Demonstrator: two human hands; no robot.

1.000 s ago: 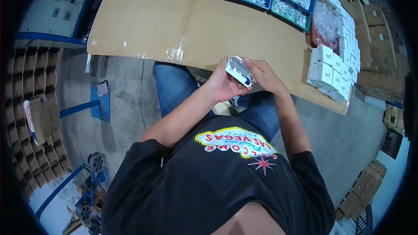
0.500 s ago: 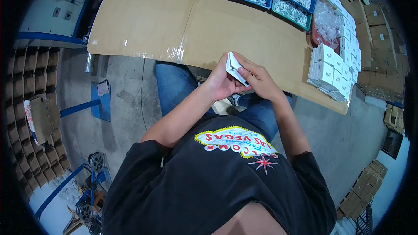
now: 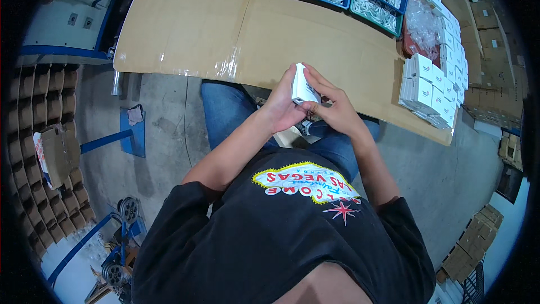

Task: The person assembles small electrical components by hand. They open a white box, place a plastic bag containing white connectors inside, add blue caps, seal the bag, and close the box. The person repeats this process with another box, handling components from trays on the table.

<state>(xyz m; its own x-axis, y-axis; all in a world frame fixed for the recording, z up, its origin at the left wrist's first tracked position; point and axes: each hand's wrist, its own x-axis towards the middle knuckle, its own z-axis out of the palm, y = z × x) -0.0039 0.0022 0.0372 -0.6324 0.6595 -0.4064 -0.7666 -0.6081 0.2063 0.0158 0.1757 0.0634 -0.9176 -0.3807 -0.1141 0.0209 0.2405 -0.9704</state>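
L hand [image 3: 283, 108] closed round L side of small white box [image 3: 301, 89]; R hand [image 3: 341, 112] holds opp. side, thumb nr. lower end. Box held up by near edge of cardboard-topped table [image 3: 185, 28]. Contents n/v. Est.: light, thin card, stiffish but crushable, prob. smooth. Rec. hold: long edges, light pressure, avoid mid-panel.

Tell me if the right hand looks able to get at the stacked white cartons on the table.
Probably yes, once free: the right hand is on the small white box, which the left hand also holds, but nothing visible blocks the way to the stacked white cartons on its right.
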